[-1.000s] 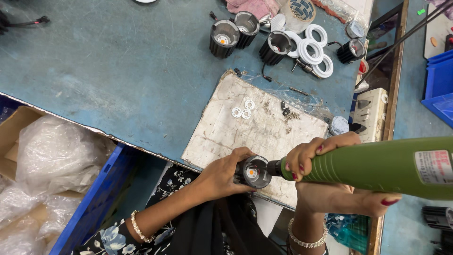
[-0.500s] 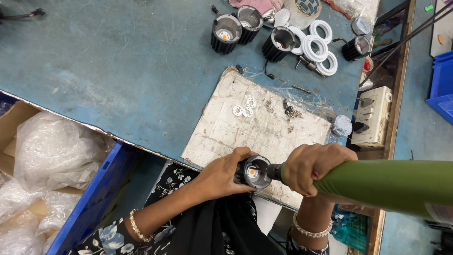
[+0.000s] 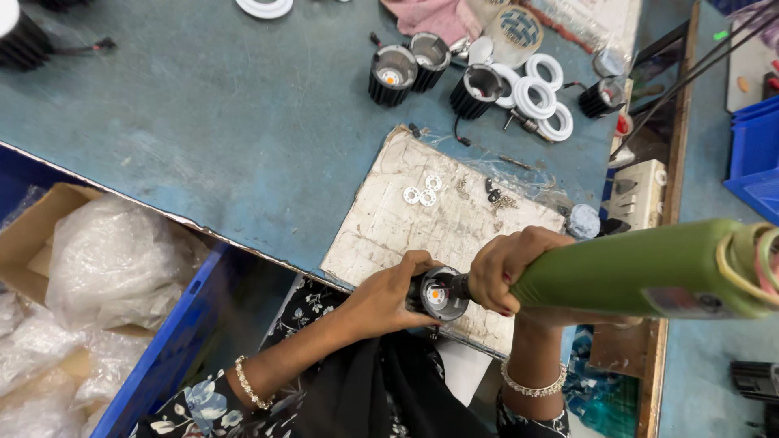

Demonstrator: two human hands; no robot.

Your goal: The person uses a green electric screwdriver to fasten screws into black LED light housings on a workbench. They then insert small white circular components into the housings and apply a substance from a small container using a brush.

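Clenched: left hand around black lamp housing (rigid, likely light; hold by its finned sides) over white board edge, right hand gripping green electric screwdriver.

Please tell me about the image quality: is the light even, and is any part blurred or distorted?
In the head view the light is soft and even, with only faint shadows on the blue table. The lamp housing held by the left hand looks sharp. The green screwdriver in the right hand looms large and slightly soft at its near end. Straight edges bend a little near the frame borders.
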